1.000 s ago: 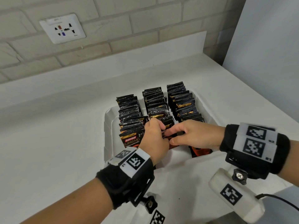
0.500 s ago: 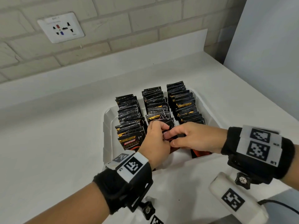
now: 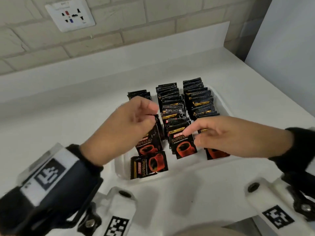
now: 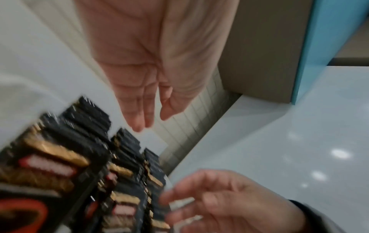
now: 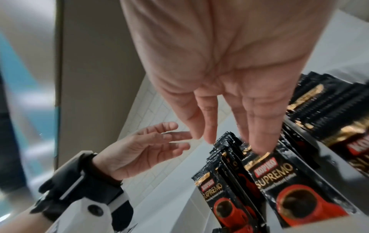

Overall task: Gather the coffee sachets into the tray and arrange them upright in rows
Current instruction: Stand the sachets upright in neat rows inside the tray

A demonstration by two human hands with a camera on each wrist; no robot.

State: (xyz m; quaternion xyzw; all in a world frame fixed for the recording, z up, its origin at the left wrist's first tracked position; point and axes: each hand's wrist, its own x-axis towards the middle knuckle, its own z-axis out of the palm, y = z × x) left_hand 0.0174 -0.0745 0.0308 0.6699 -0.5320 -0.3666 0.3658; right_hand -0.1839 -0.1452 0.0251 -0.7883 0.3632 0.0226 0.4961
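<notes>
Three rows of black coffee sachets (image 3: 170, 99) stand upright in the white tray (image 3: 120, 169) on the counter. One more sachet (image 3: 148, 165) lies flat at the tray's front left. My left hand (image 3: 150, 113) hovers above the front of the left row, its fingers relaxed and holding nothing; the left wrist view shows the left hand (image 4: 147, 116) with straight fingers. My right hand (image 3: 192, 137) reaches over the right row, and a fingertip touches the top edge of the middle row's front sachet (image 5: 295, 189). In the right wrist view the right hand (image 5: 229, 134) holds nothing.
The tray sits on a white counter (image 3: 59, 125) with a low backsplash and brick wall behind. A wall socket (image 3: 69, 14) is at upper left. A pale panel (image 3: 289, 48) stands at the counter's right end. White wrist camera mounts fill the near edge.
The hands were together, pinching at the front of the middle row. They have separated: the left hand rose and moved left, and the right hand opened. The flat sachet now shows.
</notes>
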